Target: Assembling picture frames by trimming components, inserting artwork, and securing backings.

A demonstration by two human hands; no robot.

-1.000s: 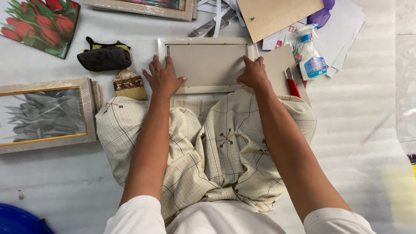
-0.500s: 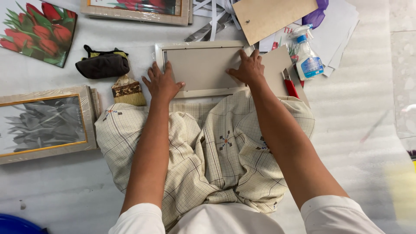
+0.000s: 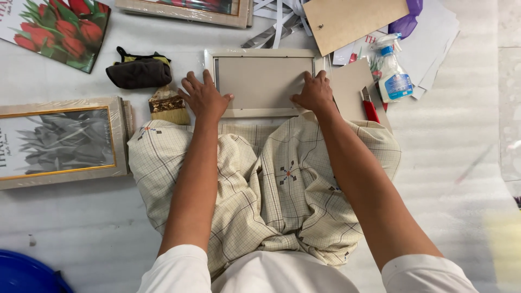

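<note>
A white picture frame (image 3: 260,55) lies face down on the floor in front of my crossed legs, its grey backing board (image 3: 260,81) showing. My left hand (image 3: 203,97) rests flat on the frame's left edge with fingers spread. My right hand (image 3: 310,92) presses on the backing board near the frame's right edge, fingers bent down onto it. Neither hand grips anything.
Left of my left hand lie a wide paintbrush (image 3: 167,104) and a dark cloth pouch (image 3: 138,72). A wrapped gold-edged framed picture (image 3: 57,142) sits far left, a tulip print (image 3: 57,28) above it. Right: a spray bottle (image 3: 393,76), red cutter (image 3: 370,108), brown board (image 3: 353,19).
My right hand slid from the frame's right side onto the backing board and back toward the right edge. My left hand shifted slightly on the left edge.
</note>
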